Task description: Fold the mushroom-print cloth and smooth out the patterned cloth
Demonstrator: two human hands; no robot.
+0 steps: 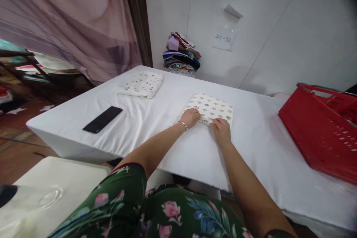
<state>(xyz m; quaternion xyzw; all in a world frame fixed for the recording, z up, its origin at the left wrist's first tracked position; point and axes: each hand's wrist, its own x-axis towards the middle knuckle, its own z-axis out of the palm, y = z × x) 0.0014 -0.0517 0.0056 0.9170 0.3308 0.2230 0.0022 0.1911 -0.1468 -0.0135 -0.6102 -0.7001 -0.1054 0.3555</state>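
A folded white cloth (pixel 213 106) with a small leaf-like print and a few coloured motifs lies flat on the white-covered table (pixel 251 126). My left hand (pixel 191 117), a bracelet at its wrist, grips the near left part of this cloth with curled fingers. At the near edge, further right, my right hand (pixel 222 129) pinches the layers between thumb and fingers. Both thumbs are partly hidden by the hands. Farther left on the table rests another folded cloth (pixel 141 83), white with small dark prints, apart from both hands.
A black phone (pixel 102 119) lies on the table's left side. On the right stands a red plastic basket (pixel 312 130). Folded fabrics (pixel 182 54) are stacked by the wall behind the table. A pinkish curtain (pixel 111 18) hangs at the left, above a white stool-like surface (pixel 64 174).
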